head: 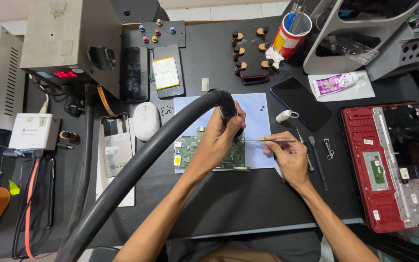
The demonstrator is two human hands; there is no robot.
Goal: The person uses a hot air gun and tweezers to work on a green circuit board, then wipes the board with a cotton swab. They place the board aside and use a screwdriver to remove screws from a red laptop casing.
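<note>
A green circuit board [188, 149] lies on a pale blue mat [257, 116] in the middle of the black table. My left hand [219, 138] grips the black handle of a hot-air tool [228, 106], held upright over the board's right part; its thick black hose [136, 170] runs down to the lower left. My right hand [289, 154] pinches thin metal tweezers [263, 140], whose tips point left towards the spot under the nozzle. The nozzle tip is hidden by my left hand.
A grey station with a red display [71, 41] stands at back left. A white mouse [146, 120], phones [167, 70], a dark phone [300, 102], a small white bottle [284, 116], loose tools [318, 160] and an opened red laptop shell [394, 165] surround the mat.
</note>
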